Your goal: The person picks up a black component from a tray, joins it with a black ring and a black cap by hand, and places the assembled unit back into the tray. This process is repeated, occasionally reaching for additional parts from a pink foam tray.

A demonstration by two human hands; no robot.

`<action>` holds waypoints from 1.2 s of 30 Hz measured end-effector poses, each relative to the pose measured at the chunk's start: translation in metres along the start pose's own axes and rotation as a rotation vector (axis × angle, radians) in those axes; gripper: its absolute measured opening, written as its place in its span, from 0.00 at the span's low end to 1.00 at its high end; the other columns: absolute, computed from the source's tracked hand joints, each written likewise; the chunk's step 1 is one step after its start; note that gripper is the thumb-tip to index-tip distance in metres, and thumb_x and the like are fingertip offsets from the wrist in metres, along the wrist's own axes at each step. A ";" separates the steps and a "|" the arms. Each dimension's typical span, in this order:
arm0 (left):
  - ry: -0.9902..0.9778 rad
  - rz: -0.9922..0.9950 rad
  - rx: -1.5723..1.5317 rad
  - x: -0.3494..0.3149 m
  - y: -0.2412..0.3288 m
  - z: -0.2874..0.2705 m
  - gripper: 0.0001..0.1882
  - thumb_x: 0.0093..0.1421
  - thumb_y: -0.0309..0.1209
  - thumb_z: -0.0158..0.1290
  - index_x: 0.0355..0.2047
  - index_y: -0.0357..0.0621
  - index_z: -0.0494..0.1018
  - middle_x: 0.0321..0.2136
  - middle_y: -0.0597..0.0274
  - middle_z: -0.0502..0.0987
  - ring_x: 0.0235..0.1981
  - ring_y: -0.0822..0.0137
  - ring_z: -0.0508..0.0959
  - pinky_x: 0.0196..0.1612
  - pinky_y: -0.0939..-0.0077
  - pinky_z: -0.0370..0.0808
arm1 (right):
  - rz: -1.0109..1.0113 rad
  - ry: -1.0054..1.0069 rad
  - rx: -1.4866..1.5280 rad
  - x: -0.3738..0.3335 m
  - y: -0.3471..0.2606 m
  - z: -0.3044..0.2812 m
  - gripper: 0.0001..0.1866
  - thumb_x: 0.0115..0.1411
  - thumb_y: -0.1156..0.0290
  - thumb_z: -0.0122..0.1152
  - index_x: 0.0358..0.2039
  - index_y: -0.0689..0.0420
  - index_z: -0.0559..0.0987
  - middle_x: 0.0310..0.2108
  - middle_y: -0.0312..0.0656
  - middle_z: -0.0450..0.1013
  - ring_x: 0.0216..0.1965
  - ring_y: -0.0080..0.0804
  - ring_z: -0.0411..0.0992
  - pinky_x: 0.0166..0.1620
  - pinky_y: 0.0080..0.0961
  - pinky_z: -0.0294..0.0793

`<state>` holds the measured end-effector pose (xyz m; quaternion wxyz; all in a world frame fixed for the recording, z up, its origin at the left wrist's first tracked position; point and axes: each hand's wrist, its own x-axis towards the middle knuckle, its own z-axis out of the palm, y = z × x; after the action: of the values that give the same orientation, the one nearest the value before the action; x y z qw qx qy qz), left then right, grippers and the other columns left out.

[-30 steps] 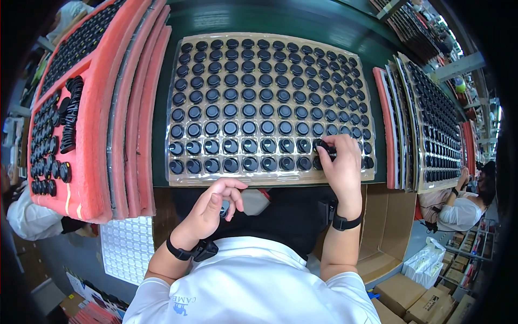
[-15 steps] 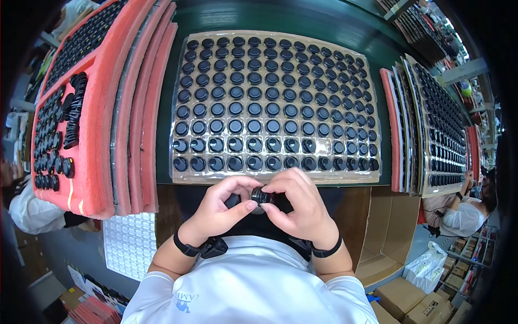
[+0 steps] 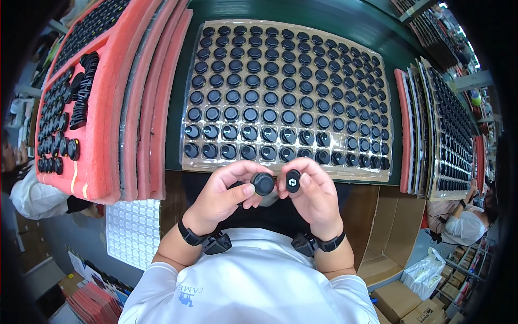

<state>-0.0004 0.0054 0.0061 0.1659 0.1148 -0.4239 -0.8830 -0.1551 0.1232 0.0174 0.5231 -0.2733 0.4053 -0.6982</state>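
Note:
My left hand (image 3: 229, 189) pinches a round black knob-like part (image 3: 263, 184) between thumb and fingers, its flat face turned up. A second dark piece (image 3: 236, 185) shows partly behind the left thumb, mostly hidden. A little to the right, my right hand (image 3: 314, 197) grips a black disc (image 3: 293, 181) with a white mark on its face, seen at a slant. The two held parts are apart. Just beyond both hands lies a clear plastic tray (image 3: 285, 168) filled with rows of similar round black parts. One pocket (image 3: 338, 141) near its right front holds none.
Pink foam trays (image 3: 102, 162) with black parts are stacked at the left. More loaded trays (image 3: 450, 135) stand at the right. An open cardboard box (image 3: 386, 232) is below the green table's (image 3: 175, 124) right front. A white blister tray (image 3: 132, 229) lies lower left. A co-worker's arm (image 3: 467, 197) shows far right.
My hands were together around one black part; now they have drawn apart, each with its own piece. The disc's marked face has come into view. The whole scene has shifted slightly right and up.

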 end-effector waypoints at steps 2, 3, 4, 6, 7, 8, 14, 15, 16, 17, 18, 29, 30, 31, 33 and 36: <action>-0.018 0.032 -0.045 0.001 -0.001 0.001 0.20 0.62 0.36 0.50 0.48 0.34 0.67 0.31 0.62 0.72 0.22 0.78 0.68 0.30 0.83 0.68 | 0.119 -0.044 0.262 0.000 0.005 -0.004 0.17 0.65 0.61 0.47 0.45 0.62 0.68 0.32 0.42 0.70 0.33 0.28 0.68 0.39 0.24 0.68; -0.019 0.031 -0.046 0.002 -0.001 0.002 0.20 0.62 0.36 0.50 0.48 0.34 0.67 0.31 0.62 0.72 0.22 0.78 0.68 0.30 0.83 0.68 | 0.119 -0.043 0.262 0.000 0.006 -0.004 0.17 0.65 0.61 0.47 0.45 0.62 0.68 0.32 0.42 0.70 0.33 0.28 0.68 0.39 0.24 0.68; -0.020 0.031 -0.041 0.002 0.000 0.002 0.19 0.61 0.35 0.51 0.48 0.34 0.66 0.32 0.61 0.72 0.22 0.77 0.68 0.30 0.83 0.68 | 0.123 -0.037 0.303 0.000 0.007 -0.003 0.18 0.65 0.60 0.47 0.45 0.62 0.67 0.31 0.42 0.69 0.33 0.27 0.68 0.39 0.24 0.68; -0.023 0.030 -0.030 0.002 0.001 0.003 0.18 0.60 0.33 0.52 0.47 0.35 0.65 0.34 0.61 0.72 0.23 0.77 0.68 0.31 0.82 0.68 | 0.132 -0.024 0.384 0.000 0.010 -0.001 0.18 0.65 0.60 0.47 0.46 0.63 0.67 0.31 0.42 0.69 0.32 0.27 0.67 0.39 0.23 0.67; -0.023 0.029 -0.031 0.002 0.000 0.004 0.18 0.60 0.33 0.52 0.47 0.35 0.65 0.34 0.61 0.72 0.23 0.77 0.68 0.31 0.82 0.68 | 0.133 -0.023 0.385 -0.001 0.011 -0.001 0.18 0.65 0.60 0.47 0.46 0.63 0.67 0.31 0.42 0.69 0.32 0.27 0.67 0.39 0.23 0.67; 0.018 0.061 0.057 0.001 -0.001 0.005 0.18 0.59 0.31 0.53 0.47 0.36 0.65 0.35 0.61 0.72 0.24 0.77 0.68 0.32 0.82 0.68 | 0.097 -0.012 0.331 -0.002 0.012 -0.001 0.18 0.65 0.60 0.46 0.46 0.63 0.67 0.30 0.42 0.69 0.32 0.26 0.67 0.38 0.22 0.66; 0.060 0.346 0.483 -0.003 -0.010 0.006 0.21 0.51 0.21 0.56 0.44 0.39 0.61 0.40 0.58 0.68 0.29 0.75 0.70 0.35 0.81 0.69 | -0.217 0.028 -0.397 -0.003 0.010 0.011 0.17 0.65 0.61 0.46 0.45 0.62 0.67 0.30 0.39 0.67 0.31 0.22 0.63 0.38 0.20 0.64; 0.059 0.344 0.482 -0.002 -0.009 0.007 0.21 0.51 0.21 0.56 0.44 0.39 0.61 0.40 0.58 0.68 0.29 0.75 0.70 0.35 0.81 0.69 | -0.216 0.030 -0.397 -0.002 0.012 0.013 0.17 0.65 0.61 0.46 0.45 0.62 0.67 0.30 0.39 0.67 0.31 0.22 0.63 0.38 0.20 0.64; 0.045 0.377 0.549 -0.001 -0.009 0.007 0.22 0.51 0.21 0.57 0.44 0.40 0.61 0.39 0.58 0.68 0.29 0.75 0.70 0.36 0.80 0.69 | -0.220 0.022 -0.451 -0.002 0.014 0.016 0.16 0.65 0.62 0.46 0.45 0.62 0.67 0.30 0.39 0.67 0.30 0.21 0.63 0.38 0.19 0.64; 0.031 0.409 0.615 0.000 -0.008 0.008 0.22 0.50 0.20 0.57 0.44 0.40 0.61 0.39 0.57 0.68 0.30 0.75 0.70 0.36 0.80 0.69 | -0.224 0.013 -0.505 -0.001 0.015 0.019 0.15 0.65 0.63 0.46 0.45 0.63 0.67 0.30 0.38 0.67 0.30 0.21 0.62 0.38 0.19 0.64; 0.016 0.441 0.682 0.000 -0.007 0.008 0.22 0.50 0.20 0.57 0.44 0.40 0.61 0.39 0.57 0.67 0.30 0.74 0.71 0.36 0.80 0.70 | -0.227 0.005 -0.559 -0.001 0.016 0.020 0.15 0.65 0.64 0.47 0.45 0.63 0.67 0.30 0.38 0.67 0.30 0.20 0.62 0.38 0.18 0.64; -0.048 0.415 0.520 0.000 -0.009 0.005 0.21 0.51 0.21 0.57 0.43 0.39 0.60 0.39 0.56 0.67 0.29 0.74 0.70 0.34 0.81 0.70 | -0.181 -0.026 -0.209 -0.001 0.015 0.017 0.12 0.66 0.65 0.42 0.41 0.62 0.68 0.35 0.39 0.66 0.33 0.22 0.63 0.37 0.18 0.63; -0.062 0.417 0.498 0.000 -0.009 0.004 0.21 0.51 0.22 0.57 0.43 0.39 0.60 0.39 0.56 0.67 0.29 0.74 0.70 0.34 0.81 0.70 | -0.158 -0.026 -0.068 0.001 0.014 0.018 0.13 0.66 0.64 0.41 0.40 0.62 0.68 0.35 0.40 0.66 0.33 0.22 0.63 0.37 0.18 0.63; -0.060 0.416 0.499 0.000 -0.009 0.004 0.21 0.51 0.22 0.57 0.43 0.39 0.60 0.39 0.56 0.67 0.29 0.74 0.70 0.34 0.81 0.70 | -0.157 -0.027 -0.067 0.001 0.013 0.019 0.13 0.66 0.64 0.41 0.40 0.62 0.68 0.35 0.40 0.66 0.33 0.22 0.63 0.37 0.18 0.63; -0.069 0.414 0.504 -0.001 -0.009 0.006 0.21 0.51 0.22 0.57 0.43 0.39 0.60 0.39 0.56 0.67 0.29 0.74 0.70 0.34 0.81 0.70 | -0.233 -0.029 -0.376 0.000 0.010 0.025 0.13 0.66 0.63 0.41 0.39 0.61 0.67 0.34 0.40 0.66 0.32 0.23 0.63 0.37 0.18 0.63; -0.072 0.411 0.493 -0.001 -0.008 0.006 0.21 0.51 0.22 0.57 0.43 0.39 0.60 0.39 0.56 0.67 0.30 0.74 0.69 0.33 0.82 0.70 | -0.242 -0.014 -0.412 -0.002 0.009 0.027 0.14 0.66 0.62 0.41 0.39 0.61 0.67 0.34 0.40 0.65 0.33 0.23 0.63 0.39 0.19 0.63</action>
<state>-0.0028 0.0151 0.0036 0.2929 0.0323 -0.6450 -0.7050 -0.1283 0.1161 0.0238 0.3715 -0.4257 0.5000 -0.6564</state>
